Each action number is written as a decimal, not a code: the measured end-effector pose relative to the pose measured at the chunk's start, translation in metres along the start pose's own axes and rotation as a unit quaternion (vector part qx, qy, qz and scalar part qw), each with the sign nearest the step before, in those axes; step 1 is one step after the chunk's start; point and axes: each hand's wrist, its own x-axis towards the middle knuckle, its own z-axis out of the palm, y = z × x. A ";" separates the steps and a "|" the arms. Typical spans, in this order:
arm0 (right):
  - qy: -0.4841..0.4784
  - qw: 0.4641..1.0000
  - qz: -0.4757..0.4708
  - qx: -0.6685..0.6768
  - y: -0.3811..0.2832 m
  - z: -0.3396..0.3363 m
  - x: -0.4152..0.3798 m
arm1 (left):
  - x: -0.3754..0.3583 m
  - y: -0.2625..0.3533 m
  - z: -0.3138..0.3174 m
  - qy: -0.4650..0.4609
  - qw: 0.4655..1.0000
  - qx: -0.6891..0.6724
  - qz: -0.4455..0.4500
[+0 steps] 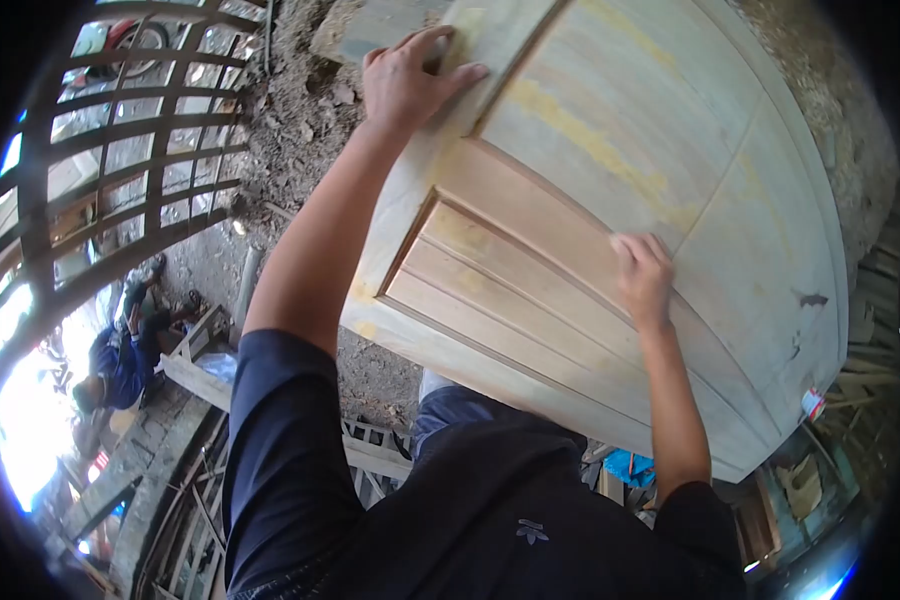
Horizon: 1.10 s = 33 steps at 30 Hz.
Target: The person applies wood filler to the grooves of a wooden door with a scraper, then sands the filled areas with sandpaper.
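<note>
A large pale wooden panel point(570, 330), with recessed mouldings, grooved slats and yellowish patches, lies in front of my body. My left hand point(407, 80) grips its upper left edge, the thumb on the face and the fingers over the side. Over the middle of the panel, beside the curved moulding, is my right hand point(643, 270) with its fingers curled together. Whatever those fingers hold, if anything, is hidden and slightly blurred. A small dark mark point(813, 299) shows near the panel's right end.
A wooden lattice point(150, 150) stands at the left, over dirt ground point(290, 150). Beyond it a person in blue point(120, 365) sits low beside timber pieces. At the lower right are a blue plastic bag point(630, 467), a small red and white container point(813, 404) and scrap wood.
</note>
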 end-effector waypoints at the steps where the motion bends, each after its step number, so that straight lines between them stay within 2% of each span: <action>1: 0.025 0.999 -0.023 0.013 -0.023 0.019 0.025 | 0.000 -0.004 0.002 0.004 1.000 0.004 -0.008; 3: 0.047 0.991 -0.101 0.068 -0.071 0.063 0.085 | 0.004 -0.014 0.015 0.084 0.995 0.046 0.043; 5: 0.028 0.990 -0.098 0.096 -0.097 0.098 0.126 | 0.008 -0.016 0.021 0.087 0.996 0.007 0.021; 8: -0.002 0.991 -0.115 0.068 -0.090 0.071 0.110 | 0.012 -0.007 0.016 0.040 0.999 0.001 -0.001; 10: -0.012 0.997 -0.057 0.047 -0.061 0.045 0.077 | 0.011 -0.005 0.013 0.027 0.999 0.033 -0.009; 13: 0.014 0.998 -0.064 0.004 -0.065 0.053 0.077 | 0.013 -0.007 0.015 0.032 0.998 0.045 -0.012; 16: 0.049 0.987 -0.129 0.080 -0.111 0.105 0.137 | 0.013 -0.006 0.013 0.024 0.999 0.042 -0.018; 17: 0.046 0.987 -0.131 0.079 -0.110 0.100 0.137 | 0.012 -0.006 0.013 0.022 0.999 0.044 -0.020; 19: -0.026 0.990 -0.129 0.042 -0.104 0.088 0.135 | 0.010 -0.002 0.010 0.021 0.999 0.039 -0.022; 21: -0.017 0.993 -0.103 0.048 -0.076 0.066 0.097 | 0.011 -0.004 0.009 0.022 0.999 0.033 -0.026; 23: -0.029 0.997 0.018 0.070 -0.055 0.052 0.073 | 0.012 -0.007 0.014 0.033 0.999 0.021 -0.016; 24: 0.017 0.998 -0.053 0.042 -0.061 0.062 0.081 | 0.013 -0.006 0.012 0.032 0.999 0.019 -0.018; 25: 0.014 0.998 -0.047 0.042 -0.078 0.077 0.096 | 0.012 -0.002 0.006 0.009 0.999 0.020 -0.025; 27: 0.030 0.989 -0.121 0.080 -0.110 0.101 0.136 | 0.013 -0.001 0.006 -0.009 0.999 0.026 -0.026; 29: 0.013 0.991 -0.113 0.069 -0.106 0.087 0.127 | 0.012 -0.004 0.013 0.023 0.999 0.041 -0.022; 33: -0.020 0.998 -0.058 0.026 -0.058 0.048 0.070 | 0.013 -0.002 0.009 0.011 0.999 0.031 -0.025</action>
